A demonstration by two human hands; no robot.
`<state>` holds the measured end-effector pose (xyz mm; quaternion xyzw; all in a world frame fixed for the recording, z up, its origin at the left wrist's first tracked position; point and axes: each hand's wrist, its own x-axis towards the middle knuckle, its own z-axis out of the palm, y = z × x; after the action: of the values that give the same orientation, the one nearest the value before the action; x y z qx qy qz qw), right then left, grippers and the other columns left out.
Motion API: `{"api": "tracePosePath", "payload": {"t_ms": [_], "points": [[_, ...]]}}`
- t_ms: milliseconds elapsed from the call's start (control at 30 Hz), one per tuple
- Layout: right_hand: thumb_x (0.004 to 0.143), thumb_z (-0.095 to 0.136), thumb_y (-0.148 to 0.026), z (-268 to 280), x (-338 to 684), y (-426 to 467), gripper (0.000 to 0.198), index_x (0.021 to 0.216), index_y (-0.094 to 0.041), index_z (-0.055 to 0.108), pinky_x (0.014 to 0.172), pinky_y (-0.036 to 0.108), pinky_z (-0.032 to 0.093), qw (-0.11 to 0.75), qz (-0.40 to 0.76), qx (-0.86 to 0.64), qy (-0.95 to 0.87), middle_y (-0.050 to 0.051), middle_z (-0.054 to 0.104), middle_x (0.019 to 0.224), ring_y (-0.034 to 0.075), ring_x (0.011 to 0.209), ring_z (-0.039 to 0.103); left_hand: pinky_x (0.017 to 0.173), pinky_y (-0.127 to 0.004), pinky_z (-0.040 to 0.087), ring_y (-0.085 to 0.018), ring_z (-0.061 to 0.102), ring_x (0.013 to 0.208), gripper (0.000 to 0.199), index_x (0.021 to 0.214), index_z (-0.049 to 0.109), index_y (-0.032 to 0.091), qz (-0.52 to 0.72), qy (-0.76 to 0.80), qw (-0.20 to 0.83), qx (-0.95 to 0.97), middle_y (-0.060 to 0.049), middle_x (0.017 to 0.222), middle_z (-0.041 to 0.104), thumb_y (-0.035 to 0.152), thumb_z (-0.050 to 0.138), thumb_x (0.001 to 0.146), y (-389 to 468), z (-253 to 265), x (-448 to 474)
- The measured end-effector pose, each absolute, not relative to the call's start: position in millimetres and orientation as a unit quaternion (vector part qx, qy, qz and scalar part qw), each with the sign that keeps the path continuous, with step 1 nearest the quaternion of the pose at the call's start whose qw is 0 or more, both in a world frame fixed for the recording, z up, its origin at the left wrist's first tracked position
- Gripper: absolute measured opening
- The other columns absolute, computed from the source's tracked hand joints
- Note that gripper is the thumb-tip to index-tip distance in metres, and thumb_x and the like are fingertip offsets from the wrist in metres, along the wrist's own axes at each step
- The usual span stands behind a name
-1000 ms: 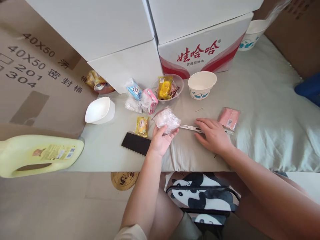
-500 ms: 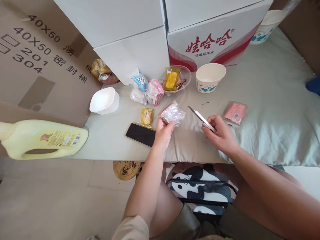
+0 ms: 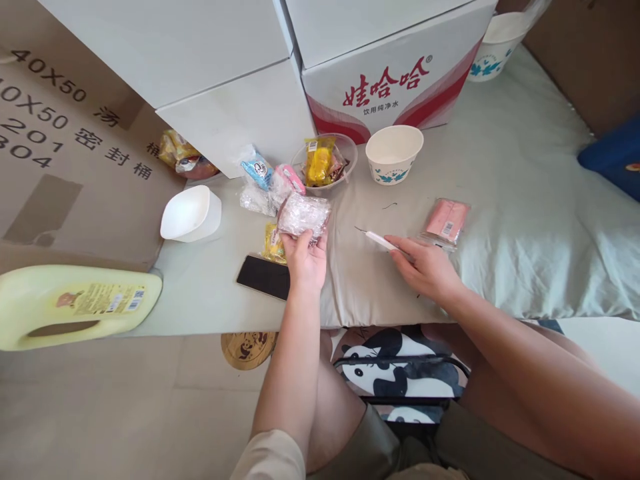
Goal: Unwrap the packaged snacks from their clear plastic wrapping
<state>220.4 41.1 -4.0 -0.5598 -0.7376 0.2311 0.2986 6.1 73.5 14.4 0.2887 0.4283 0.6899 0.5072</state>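
Note:
My left hand (image 3: 307,262) grips a bubble-wrapped packet (image 3: 304,215), clear plastic over something pinkish, raised above the cloth. Closed round a white-handled utility knife (image 3: 380,240), my right hand (image 3: 429,268) rests low to the right, the thin blade pointing left toward the packet but apart from it. Just beyond the right hand lies a pink packet (image 3: 449,220) in clear film. Beside my left hand are a small yellow snack packet (image 3: 273,241), partly covered, and a black phone (image 3: 263,277).
Along the back stand a paper bucket (image 3: 394,155), a clear bowl (image 3: 352,157) of snack packets and more wrapped packets (image 3: 257,199). A white tub (image 3: 191,215) and yellow jug (image 3: 80,303) are at left. Cartons (image 3: 390,87) wall off the back.
My left hand has tilted the bubble-wrapped packet up, its broad side now showing. The knife has turned flatter in my right hand. The whole view has shifted, with most things further left.

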Motion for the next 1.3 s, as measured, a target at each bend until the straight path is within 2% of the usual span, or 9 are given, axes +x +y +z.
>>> {"api": "tracePosePath", "payload": {"t_ms": [133,267,367,467,567,800,1100,1233,1300], "points": [[0.093,0.044,-0.029,-12,229,47,0.04,0.126,-0.021,0.065,0.073,0.04,0.051,0.302,0.137,-0.599,-0.729,0.011,0.068,0.096,0.028,0.089,0.065,0.083,-0.031,0.055,-0.018,0.067,0.1,0.068,0.131,0.038,0.036,0.598,0.477,0.48,0.428,-0.004,0.127,0.06,0.02,0.073,0.074,67,1,21],[0.091,0.046,-0.023,-11,229,46,0.035,0.121,-0.02,0.065,0.091,0.046,0.05,0.351,0.084,-0.552,-0.752,0.014,0.065,0.113,0.03,0.103,0.062,0.079,-0.031,0.054,-0.016,0.067,0.088,0.048,0.12,0.043,0.027,0.453,0.485,0.481,0.573,-0.005,0.109,0.065,0.026,0.069,0.079,53,-14,40],[0.089,0.049,-0.022,-9,225,41,0.034,0.122,-0.019,0.061,0.091,0.045,0.051,0.363,0.114,-0.515,-0.769,0.014,0.066,0.116,0.029,0.105,0.063,0.093,-0.036,0.052,-0.02,0.065,0.105,0.039,0.111,0.044,0.024,0.425,0.498,0.398,0.643,-0.009,0.12,0.06,0.025,0.066,0.08,49,-14,41],[0.087,0.051,-0.021,-9,223,38,0.038,0.126,-0.02,0.056,0.087,0.044,0.053,0.351,0.158,-0.503,-0.774,0.013,0.067,0.118,0.029,0.106,0.065,0.107,-0.044,0.043,-0.027,0.051,0.129,0.047,0.116,0.046,0.022,0.441,0.526,0.25,0.683,-0.015,0.134,0.05,0.028,0.071,0.076,49,-8,34],[0.087,0.051,-0.021,-8,221,37,0.038,0.126,-0.021,0.055,0.087,0.044,0.054,0.344,0.182,-0.508,-0.769,0.012,0.068,0.117,0.029,0.106,0.066,0.111,-0.047,0.04,-0.029,0.048,0.132,0.053,0.119,0.052,0.022,0.379,0.527,0.192,0.736,-0.014,0.135,0.052,0.03,0.077,0.072,51,-2,28],[0.088,0.051,-0.02,-4,216,36,0.038,0.126,-0.022,0.053,0.09,0.042,0.053,0.344,0.198,-0.49,-0.776,0.011,0.066,0.123,0.028,0.112,0.064,0.09,-0.036,0.051,-0.021,0.064,0.102,0.018,0.097,0.065,0.021,0.388,0.542,0.338,0.665,-0.008,0.11,0.068,0.028,0.07,0.081,55,0,22],[0.086,0.06,-0.035,-5,217,38,0.049,0.133,-0.02,0.053,0.088,0.043,0.051,0.355,0.193,-0.501,-0.765,0.013,0.063,0.114,0.028,0.101,0.061,0.059,-0.023,0.047,-0.01,0.056,0.06,0.028,0.074,0.054,0.02,0.52,0.485,0.613,0.345,0.002,0.069,0.06,0.037,0.076,0.071,56,15,22],[0.091,0.053,-0.028,-3,220,40,0.02,0.103,-0.022,0.068,0.08,0.039,0.051,0.351,0.207,-0.49,-0.771,0.008,0.064,0.089,0.023,0.085,0.062,0.052,-0.021,0.044,-0.01,0.056,0.055,0.028,0.075,0.049,0.021,0.547,0.486,0.638,0.242,0.003,0.068,0.06,0.031,0.073,0.067,60,21,17],[0.093,0.051,-0.026,-2,220,40,0.018,0.097,-0.022,0.068,0.08,0.038,0.05,0.355,0.22,-0.479,-0.773,0.008,0.066,0.091,0.023,0.088,0.063,0.052,-0.021,0.044,-0.01,0.057,0.056,0.026,0.076,0.048,0.021,0.561,0.5,0.622,0.221,0.003,0.067,0.06,0.028,0.071,0.066,62,21,16]]}}
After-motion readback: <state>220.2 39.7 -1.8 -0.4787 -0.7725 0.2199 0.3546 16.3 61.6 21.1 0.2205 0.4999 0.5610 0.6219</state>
